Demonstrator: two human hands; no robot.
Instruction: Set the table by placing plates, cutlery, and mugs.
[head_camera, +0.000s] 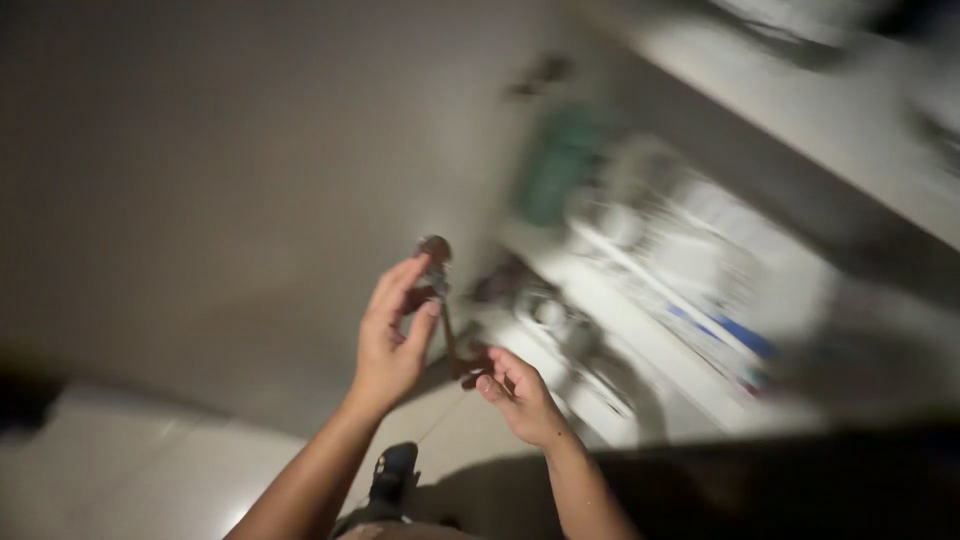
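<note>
Left side of view: bare grey wall (200, 150), pale tiled floor (130, 470) below it. Nothing printed or posted there.

Your left hand (392, 335) is raised, fingers curved and close together, thumb set against them, pinching the upper part of a thin dark-reddish tool (447, 325). A small round metal head (435, 247) shows just above your fingertips; blur hides whether it belongs to the tool or the wall behind.

Your right hand (518, 392) sits lower, fingers curled in around the tool's bottom end, thumb across. The tool runs between both hands, held in the air, touching nothing else that you can make out.

Progress, as a judgement: the tool is up and gripped at both ends; no work on any surface shows yet.

Right of your hands: white shelving (640, 330), heavily smeared. A teal-green package (560, 165) stands high; whitish packages with blue stripes (720, 330) lie lower right. Labels unreadable. A pale ledge (830, 120) crosses the top right corner.
</note>
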